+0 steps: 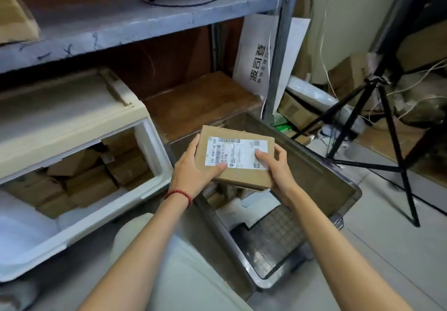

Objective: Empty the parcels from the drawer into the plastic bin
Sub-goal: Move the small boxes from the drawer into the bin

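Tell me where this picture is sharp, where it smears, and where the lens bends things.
Head view: sharpest on the parcel held by the left hand and right hand, big code on its label readable, small print not. Same view: the drawer washes out pale and soft at lower left. Same view: the shelf edge curves slightly, wide-lens distortion.

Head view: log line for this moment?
stage: transfer | parcel gripped by left hand and right hand above plastic bin | drawer open, other parcels inside

Both hands hold a labelled cardboard parcel (238,157): left hand (193,173) grips its left edge, right hand (278,168) its right. Below them sits the plastic bin (321,177); left of the left hand, the open drawer (154,156) holds more parcels (96,177).
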The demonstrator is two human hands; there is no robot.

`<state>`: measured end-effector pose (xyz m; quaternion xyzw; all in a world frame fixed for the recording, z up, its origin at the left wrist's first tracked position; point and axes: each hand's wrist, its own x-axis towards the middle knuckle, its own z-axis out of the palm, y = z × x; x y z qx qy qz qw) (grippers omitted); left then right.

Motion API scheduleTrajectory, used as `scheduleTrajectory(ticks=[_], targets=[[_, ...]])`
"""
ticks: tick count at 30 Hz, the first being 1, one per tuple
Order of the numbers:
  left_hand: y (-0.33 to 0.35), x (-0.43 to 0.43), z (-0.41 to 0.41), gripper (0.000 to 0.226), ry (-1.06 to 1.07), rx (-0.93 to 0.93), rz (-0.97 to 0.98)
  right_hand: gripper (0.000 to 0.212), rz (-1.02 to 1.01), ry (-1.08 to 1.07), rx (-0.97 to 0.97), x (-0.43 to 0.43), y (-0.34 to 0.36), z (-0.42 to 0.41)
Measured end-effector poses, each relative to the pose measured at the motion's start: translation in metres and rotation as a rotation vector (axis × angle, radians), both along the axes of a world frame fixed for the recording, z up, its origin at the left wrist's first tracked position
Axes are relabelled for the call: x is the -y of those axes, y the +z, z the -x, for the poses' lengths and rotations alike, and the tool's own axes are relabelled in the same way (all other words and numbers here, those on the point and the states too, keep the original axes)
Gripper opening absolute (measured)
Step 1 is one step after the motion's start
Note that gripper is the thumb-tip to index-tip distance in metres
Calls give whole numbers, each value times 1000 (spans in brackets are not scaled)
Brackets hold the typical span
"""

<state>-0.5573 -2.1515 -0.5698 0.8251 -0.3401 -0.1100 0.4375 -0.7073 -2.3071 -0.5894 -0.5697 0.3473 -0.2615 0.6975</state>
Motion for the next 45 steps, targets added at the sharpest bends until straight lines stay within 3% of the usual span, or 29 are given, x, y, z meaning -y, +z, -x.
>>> scheduleTrajectory(ticks=[10, 13, 19, 24, 27, 31, 35, 40, 45], targets=[[-12, 53, -36, 80, -98, 305, -383, 70, -217, -166, 18, -4, -49, -21], [-17, 51, -54, 77, -104, 398, -446, 79, -95, -218, -15, -10, -56, -46], [-35, 31, -72, 93, -117, 322, -408, 77, 251, -68, -95, -23, -63, -91], [-54, 12, -92, 70, -133, 418, -524, 55, 239, 53, -32, -27, -74, -110], [-59, 0, -96, 64, -163, 560, -666, 53, 292, 54, -70, -34, -82, -114], [-62, -10, -93, 56, -138, 538, -658, 52, 355, 87, -128, -37, -85, -123], [-62, -23, -82, 53, -39, 486, -627, 56, 565, 229, -307, -34, -79, -130], [-57, -54, -78, 50, 22, 455, -648, 54, 886, 382, -719, -32, -57, -128], [-37, -89, -85, 54, 162, 401, -637, 49, 1022, 302, -568, -70, -39, -131]])
